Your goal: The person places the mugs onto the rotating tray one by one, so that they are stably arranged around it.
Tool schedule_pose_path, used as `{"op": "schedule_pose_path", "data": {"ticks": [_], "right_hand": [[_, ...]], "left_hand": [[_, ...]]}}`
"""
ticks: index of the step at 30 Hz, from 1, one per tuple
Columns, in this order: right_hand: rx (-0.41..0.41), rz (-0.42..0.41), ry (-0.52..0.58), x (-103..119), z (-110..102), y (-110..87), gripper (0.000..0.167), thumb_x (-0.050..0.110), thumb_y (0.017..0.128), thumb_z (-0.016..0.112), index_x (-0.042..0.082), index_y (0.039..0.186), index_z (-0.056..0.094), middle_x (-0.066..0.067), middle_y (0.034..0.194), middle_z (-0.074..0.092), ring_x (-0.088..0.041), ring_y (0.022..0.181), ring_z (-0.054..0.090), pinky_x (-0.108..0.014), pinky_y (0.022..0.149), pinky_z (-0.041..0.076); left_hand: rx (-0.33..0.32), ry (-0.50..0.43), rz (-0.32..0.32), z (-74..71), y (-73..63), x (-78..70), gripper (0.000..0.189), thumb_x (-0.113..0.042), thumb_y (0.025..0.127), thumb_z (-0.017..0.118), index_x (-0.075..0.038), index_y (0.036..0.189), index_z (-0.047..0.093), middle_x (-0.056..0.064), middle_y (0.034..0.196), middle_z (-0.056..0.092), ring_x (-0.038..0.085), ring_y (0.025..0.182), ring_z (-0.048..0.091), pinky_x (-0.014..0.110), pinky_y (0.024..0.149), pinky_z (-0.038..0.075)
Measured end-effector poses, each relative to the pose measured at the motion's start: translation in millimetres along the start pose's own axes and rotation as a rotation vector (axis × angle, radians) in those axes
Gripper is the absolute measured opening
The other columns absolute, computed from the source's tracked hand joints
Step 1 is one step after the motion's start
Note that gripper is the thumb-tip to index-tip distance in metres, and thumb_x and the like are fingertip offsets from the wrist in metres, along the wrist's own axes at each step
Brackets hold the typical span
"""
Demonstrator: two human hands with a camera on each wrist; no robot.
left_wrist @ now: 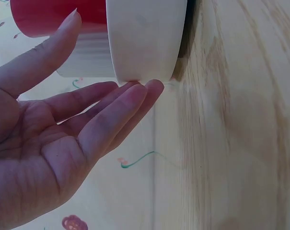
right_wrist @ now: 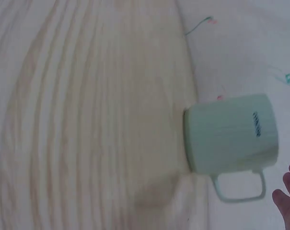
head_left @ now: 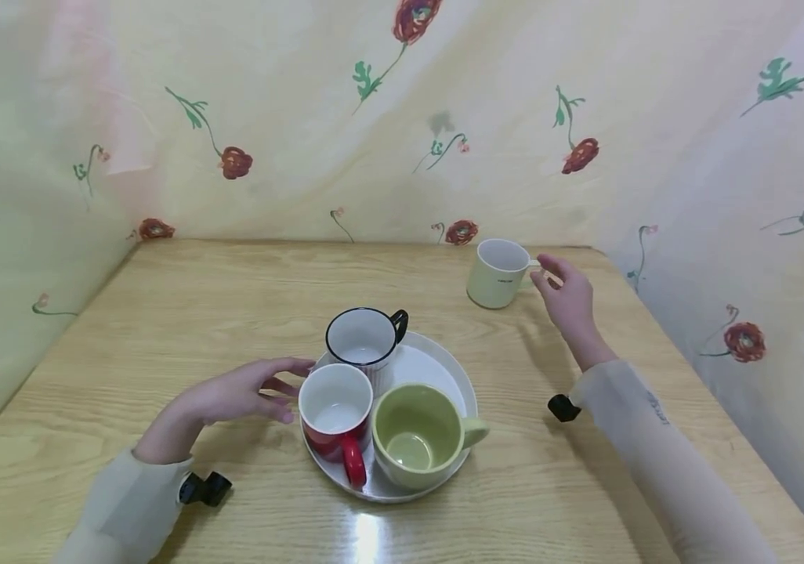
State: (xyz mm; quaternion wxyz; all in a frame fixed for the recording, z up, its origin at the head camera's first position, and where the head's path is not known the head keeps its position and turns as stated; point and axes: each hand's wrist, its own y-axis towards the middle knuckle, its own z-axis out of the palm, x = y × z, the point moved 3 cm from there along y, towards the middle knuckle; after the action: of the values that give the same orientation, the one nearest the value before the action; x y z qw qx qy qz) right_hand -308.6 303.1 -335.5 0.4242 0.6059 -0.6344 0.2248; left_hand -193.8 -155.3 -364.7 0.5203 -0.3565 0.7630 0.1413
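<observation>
Beside the handle of a pale green mug (head_left: 492, 288) is my right hand (head_left: 570, 304), thumb and fingers spread around it. In the right wrist view, a small gap shows between the fingertips (right_wrist: 284, 197) and the handle (right_wrist: 240, 197). My left hand (head_left: 243, 392) is at the left side of a round white tray (head_left: 460, 368), fingers extended near its rim; whether they touch it I cannot tell. On the tray stand a red mug (head_left: 327, 445) with a white inside, a white mug with a black rim (head_left: 362, 337), and a yellow-green mug (head_left: 416, 439).
A light wooden table (head_left: 233, 290) lies under everything. Cloth with red flowers (head_left: 303, 117) hangs behind it and along both sides. The pale green mug stands near the table's back edge, right of and behind the tray.
</observation>
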Motion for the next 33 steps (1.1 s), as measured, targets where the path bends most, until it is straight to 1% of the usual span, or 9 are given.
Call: {"op": "schedule_pose_path", "data": {"ticks": [4,7,10,16,21,25,29,31,33], "right_hand": [[0.049,-0.021,-0.088,-13,-1,7.6,0.058,0.02,0.1,0.052,-0.004,0.148,0.029,-0.025,0.154,0.031,-0.04,0.143,0.029,-0.051,0.117,0.031],[0.093,-0.018,-0.131,-21,3,12.0,0.064,0.025,0.101,0.05,-0.005,0.15,0.021,-0.027,0.156,0.024,-0.042,0.145,0.024,-0.054,0.117,0.029],[0.124,-0.013,-0.151,-25,6,15.6,0.067,0.029,0.102,0.048,-0.005,0.151,0.017,-0.027,0.157,0.021,-0.042,0.146,0.022,-0.054,0.117,0.029],[0.11,-0.01,-0.137,-23,5,18.8,0.064,0.026,0.103,0.047,-0.008,0.149,0.02,-0.028,0.155,0.025,-0.042,0.145,0.023,-0.053,0.117,0.028],[0.051,-0.016,-0.123,-25,4,19.3,0.055,0.019,0.101,0.05,-0.009,0.145,0.03,-0.031,0.149,0.034,-0.044,0.14,0.033,-0.053,0.115,0.032],[0.006,-0.005,-0.104,-28,3,18.3,0.044,0.008,0.099,0.048,-0.01,0.139,0.04,-0.03,0.14,0.041,-0.044,0.132,0.042,-0.052,0.112,0.038],[-0.021,0.018,-0.093,-28,1,15.6,0.041,0.003,0.095,0.048,-0.008,0.134,0.048,-0.027,0.131,0.049,-0.039,0.124,0.05,-0.046,0.108,0.044],[-0.022,0.022,-0.102,-27,1,13.2,0.039,0.003,0.094,0.05,-0.007,0.131,0.051,-0.026,0.128,0.053,-0.034,0.118,0.053,-0.035,0.102,0.048],[-0.011,0.028,-0.116,-26,1,10.8,0.037,0.005,0.094,0.053,-0.006,0.129,0.054,-0.025,0.125,0.056,-0.027,0.11,0.055,-0.021,0.091,0.049]], "left_hand": [[0.0,-0.006,-0.001,0.4,0.4,0.1,0.074,-0.017,0.087,0.071,0.007,0.145,0.033,0.03,0.137,0.046,0.045,0.12,0.054,0.039,0.093,0.055],[0.005,-0.016,-0.005,1.4,-0.8,2.0,0.075,-0.018,0.087,0.071,0.007,0.146,0.032,0.031,0.139,0.044,0.046,0.121,0.054,0.041,0.094,0.055],[0.009,-0.024,0.003,2.4,-1.3,2.6,0.075,-0.019,0.088,0.071,0.008,0.146,0.031,0.033,0.144,0.039,0.048,0.122,0.052,0.042,0.094,0.055],[0.01,-0.049,-0.007,2.2,0.0,-0.3,0.076,-0.021,0.088,0.071,0.007,0.147,0.03,0.033,0.149,0.033,0.049,0.125,0.05,0.043,0.094,0.055],[0.012,-0.069,-0.021,1.7,0.9,-1.8,0.078,-0.022,0.087,0.072,0.006,0.147,0.029,0.033,0.151,0.028,0.05,0.127,0.048,0.043,0.094,0.055],[0.016,-0.077,-0.023,1.6,1.3,-1.4,0.079,-0.022,0.087,0.072,0.007,0.147,0.029,0.032,0.152,0.027,0.05,0.128,0.047,0.043,0.095,0.055],[0.015,-0.08,-0.025,1.3,1.9,-0.3,0.079,-0.021,0.087,0.072,0.007,0.147,0.029,0.033,0.152,0.027,0.05,0.128,0.047,0.041,0.094,0.055],[0.014,-0.08,-0.026,1.2,2.1,0.0,0.078,-0.021,0.087,0.072,0.007,0.147,0.029,0.033,0.152,0.027,0.05,0.127,0.047,0.04,0.094,0.055],[0.011,-0.077,-0.025,0.9,2.3,0.3,0.078,-0.021,0.087,0.072,0.007,0.147,0.029,0.033,0.152,0.027,0.05,0.127,0.048,0.04,0.094,0.055]]}}
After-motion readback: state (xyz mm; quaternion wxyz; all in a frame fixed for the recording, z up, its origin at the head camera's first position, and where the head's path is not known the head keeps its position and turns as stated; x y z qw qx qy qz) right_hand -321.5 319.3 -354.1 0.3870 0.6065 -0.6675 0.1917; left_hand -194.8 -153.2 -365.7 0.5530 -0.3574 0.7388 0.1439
